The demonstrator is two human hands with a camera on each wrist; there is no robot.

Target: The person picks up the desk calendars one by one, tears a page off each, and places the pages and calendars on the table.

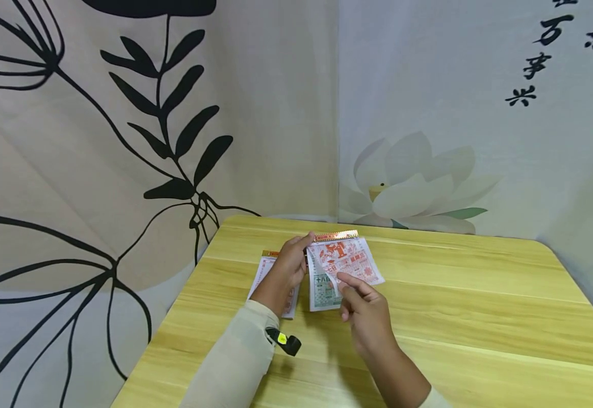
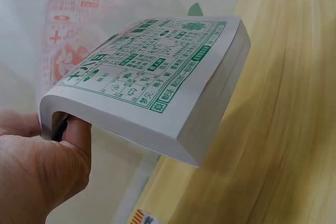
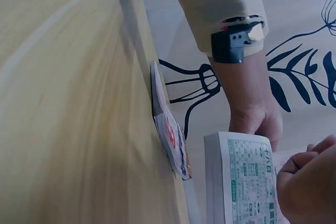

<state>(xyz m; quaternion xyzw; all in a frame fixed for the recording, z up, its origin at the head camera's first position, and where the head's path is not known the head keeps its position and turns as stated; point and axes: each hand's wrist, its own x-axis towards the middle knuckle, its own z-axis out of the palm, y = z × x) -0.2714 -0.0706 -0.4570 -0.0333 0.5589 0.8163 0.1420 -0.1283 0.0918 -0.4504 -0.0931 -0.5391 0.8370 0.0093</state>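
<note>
My left hand [image 1: 290, 262] grips the upper left side of a thick tear-off calendar [image 2: 152, 66], holding it tilted above the table. Its front page shows green print, and the gold binding strip [image 1: 336, 236] runs along the top. With thumb and forefinger, my right hand [image 1: 370, 317] pinches the lower corner of a thin red-printed sheet [image 1: 352, 258]. That sheet is lifted off the green page and slants up to the right. Behind my left forearm lies a second calendar [image 3: 169, 129] on the table, partly hidden in the head view.
The wooden table [image 1: 480, 306] extends to the right and toward me. A curtain [image 1: 276, 113] with black plant drawings and a lotus stands behind its back edge. A black strap device [image 1: 284, 341] sits on my left wrist.
</note>
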